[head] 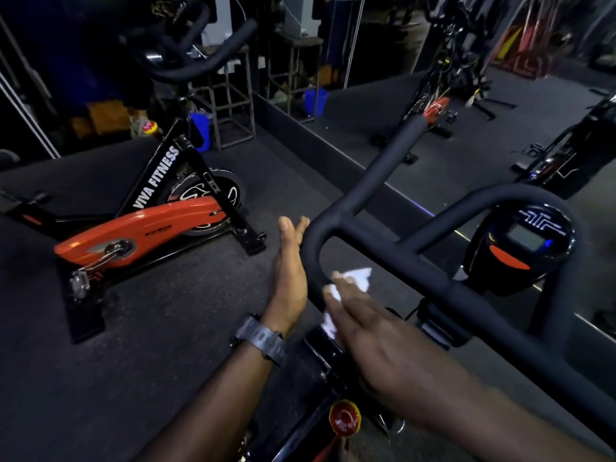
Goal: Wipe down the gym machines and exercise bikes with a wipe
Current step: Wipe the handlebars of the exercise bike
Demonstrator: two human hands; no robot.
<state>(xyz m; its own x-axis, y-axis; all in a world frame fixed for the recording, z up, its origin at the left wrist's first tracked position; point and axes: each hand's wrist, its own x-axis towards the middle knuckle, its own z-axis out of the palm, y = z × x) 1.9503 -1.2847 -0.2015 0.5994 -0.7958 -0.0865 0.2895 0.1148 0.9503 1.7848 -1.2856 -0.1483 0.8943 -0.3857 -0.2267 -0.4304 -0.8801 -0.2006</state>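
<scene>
Where the near exercise bike's black padded handlebar (383,238) curls round at its left end into a U-shaped bend, both of the person's hands meet it. The bar's main crosspiece has its long axis running from that bend at centre frame down toward the lower right edge, while a horn rises from the bend and points up and to the right, ending in an orange cap. A second loop arches over the console (530,241), whose small grey screen faces the camera.

The right hand (363,328) lies flat, fingers straight and together, pressing a white wipe (353,278) against the inner side of the bend; the wipe is crumpled, with one corner sticking out to the right beyond the fingertips and another edge showing below the fingers. The left hand (288,275) is released and flat, palm turned toward the bar, its fingers pointing up and lying against the outer curve of the bend. A dark wristwatch (261,338) sits on the left wrist.

A red and yellow knob (345,418) shows below on the near bike's frame. To the left, well apart on the dark rubber floor (186,311), stands a second exercise bike (150,221) with an orange guard and "VIVA FITNESS" on its frame, its long axis lying roughly left to right. A mirror (483,135) along the wall reflects bikes.
</scene>
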